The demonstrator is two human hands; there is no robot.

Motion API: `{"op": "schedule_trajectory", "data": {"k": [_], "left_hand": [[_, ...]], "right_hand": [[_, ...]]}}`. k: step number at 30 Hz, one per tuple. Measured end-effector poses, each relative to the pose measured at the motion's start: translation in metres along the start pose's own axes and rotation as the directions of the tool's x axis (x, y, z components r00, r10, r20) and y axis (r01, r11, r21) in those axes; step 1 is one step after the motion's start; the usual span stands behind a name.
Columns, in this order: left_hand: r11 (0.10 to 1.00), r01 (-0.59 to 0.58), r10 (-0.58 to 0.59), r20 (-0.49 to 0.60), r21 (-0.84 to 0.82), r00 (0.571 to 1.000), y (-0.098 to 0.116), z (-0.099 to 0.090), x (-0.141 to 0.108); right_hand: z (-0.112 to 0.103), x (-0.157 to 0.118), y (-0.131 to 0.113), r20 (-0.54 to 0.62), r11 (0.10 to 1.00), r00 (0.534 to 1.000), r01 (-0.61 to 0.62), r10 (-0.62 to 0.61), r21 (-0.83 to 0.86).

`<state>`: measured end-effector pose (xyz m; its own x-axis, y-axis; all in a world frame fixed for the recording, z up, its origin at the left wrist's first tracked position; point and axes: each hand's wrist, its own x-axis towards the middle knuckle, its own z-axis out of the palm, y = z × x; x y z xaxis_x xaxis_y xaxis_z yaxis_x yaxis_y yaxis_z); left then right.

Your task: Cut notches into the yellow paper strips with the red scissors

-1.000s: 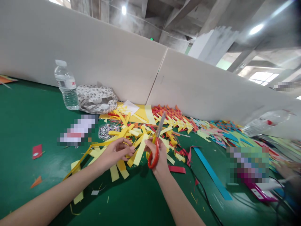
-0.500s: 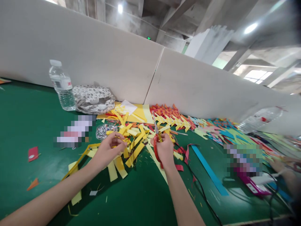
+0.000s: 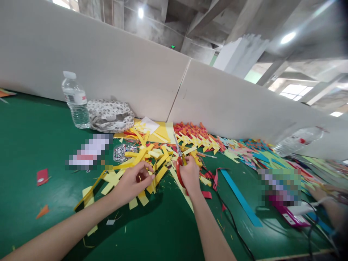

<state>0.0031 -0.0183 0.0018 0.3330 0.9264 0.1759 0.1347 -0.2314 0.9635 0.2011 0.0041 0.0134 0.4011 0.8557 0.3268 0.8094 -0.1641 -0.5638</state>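
Observation:
Red-handled scissors (image 3: pixel 179 168) point away from me, with my right hand (image 3: pixel 190 172) closed around their handles. My left hand (image 3: pixel 138 179) is curled above a heap of yellow paper strips (image 3: pixel 160 159), thumb and index finger nearly together; whatever may be between the fingertips is too small to make out. Behind the scissors lie folded yellow checked paper pieces (image 3: pixel 199 140) and red-orange ones (image 3: pixel 190 128). A clear bag of small googly eyes (image 3: pixel 123 152) rests left of the strips.
A water bottle (image 3: pixel 76 101) stands by a patterned cloth pouch (image 3: pixel 110 116) at the white partition (image 3: pixel 136 72). A blue strip (image 3: pixel 240 197) and black cable (image 3: pixel 231 214) lie on the right. Another person's hand (image 3: pixel 317 192) shows at far right, near a magenta object (image 3: pixel 289 214).
My left hand has moved right and slightly down, nearer the scissors. The scissors' blades look more apart than before. The view has shifted slightly.

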Motion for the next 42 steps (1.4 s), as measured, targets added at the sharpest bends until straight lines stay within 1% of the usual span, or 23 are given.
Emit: {"op": "schedule_trajectory", "data": {"k": [3, 5, 7, 8, 10, 12, 14, 16, 18, 20, 24, 28, 30, 31, 34, 36, 39, 42], "left_hand": [[0.973, -0.127, 0.113, 0.082, 0.19, 0.99, -0.001, 0.001, -0.004], [0.913, -0.242, 0.201, 0.152, 0.328, 0.968, -0.003, 0.0, -0.006], [0.834, -0.335, 0.265, 0.214, 0.438, 0.94, -0.004, 0.0, -0.008], [0.8, -0.363, 0.279, 0.24, 0.477, 0.93, -0.004, -0.001, -0.008], [0.751, -0.378, 0.266, 0.277, 0.541, 0.923, -0.004, -0.001, -0.008], [0.708, -0.357, 0.222, 0.287, 0.61, 0.932, -0.004, -0.002, -0.008], [0.666, -0.327, 0.186, 0.276, 0.67, 0.943, -0.004, -0.002, -0.008], [0.633, -0.315, 0.168, 0.272, 0.707, 0.948, -0.004, -0.001, -0.007], [0.61, -0.315, 0.163, 0.274, 0.727, 0.948, -0.005, 0.0, -0.007], [0.592, -0.321, 0.164, 0.279, 0.739, 0.946, -0.006, 0.001, -0.007], [0.566, -0.329, 0.182, 0.274, 0.756, 0.944, -0.008, 0.001, -0.007], [0.558, -0.35, 0.212, 0.279, 0.752, 0.937, -0.01, 0.001, -0.006], [0.553, -0.358, 0.225, 0.279, 0.752, 0.934, -0.011, 0.002, -0.006], [0.55, -0.36, 0.229, 0.278, 0.754, 0.933, -0.012, 0.002, -0.006], [0.542, -0.372, 0.238, 0.286, 0.754, 0.928, -0.012, 0.002, -0.006], [0.533, -0.377, 0.241, 0.291, 0.757, 0.926, -0.013, 0.002, -0.006], [0.519, -0.375, 0.247, 0.285, 0.768, 0.926, -0.013, 0.003, -0.005], [0.515, -0.38, 0.256, 0.286, 0.768, 0.923, -0.013, 0.003, -0.004]], "right_hand": [[-0.011, 0.006, 0.008, 0.007, 0.999, 0.999, -0.036, 0.036, 0.017], [-0.023, 0.011, 0.018, 0.02, 0.997, 0.997, -0.078, 0.078, 0.017], [-0.037, 0.014, 0.032, 0.094, 0.994, 0.991, -0.096, 0.091, 0.054], [-0.044, 0.015, 0.039, 0.139, 0.992, 0.987, -0.097, 0.086, 0.077], [-0.058, 0.012, 0.052, 0.203, 0.991, 0.977, -0.09, 0.068, 0.098], [-0.069, 0.005, 0.061, 0.227, 0.994, 0.973, -0.062, 0.042, 0.085], [-0.075, -0.004, 0.066, 0.28, 0.999, 0.96, -0.025, 0.016, 0.029], [-0.077, -0.013, 0.069, 0.35, 0.998, 0.937, 0.011, 0.014, -0.069], [-0.075, -0.019, 0.071, 0.394, 0.991, 0.919, 0.032, 0.022, -0.129], [-0.071, -0.022, 0.073, 0.414, 0.992, 0.91, 0.037, 0.016, -0.121], [-0.063, -0.023, 0.076, 0.423, 0.998, 0.906, 0.045, -0.019, -0.052], [-0.06, -0.022, 0.069, 0.408, 0.994, 0.913, 0.073, -0.035, -0.08], [-0.058, -0.017, 0.062, 0.365, 0.99, 0.93, 0.084, -0.036, -0.117], [-0.056, -0.012, 0.058, 0.324, 0.988, 0.945, 0.077, -0.029, -0.136], [-0.043, 0.01, 0.047, 0.128, 0.981, 0.992, 0.011, 0.015, -0.194], [-0.03, 0.028, 0.041, 0.008, 0.974, 1.0, -0.01, 0.012, -0.225], [-0.011, 0.049, 0.038, 0.006, 0.975, 1.0, 0.009, -0.008, -0.222], [0.0, 0.059, 0.04, 0.049, 0.977, 0.997, 0.065, -0.056, -0.201]]}}
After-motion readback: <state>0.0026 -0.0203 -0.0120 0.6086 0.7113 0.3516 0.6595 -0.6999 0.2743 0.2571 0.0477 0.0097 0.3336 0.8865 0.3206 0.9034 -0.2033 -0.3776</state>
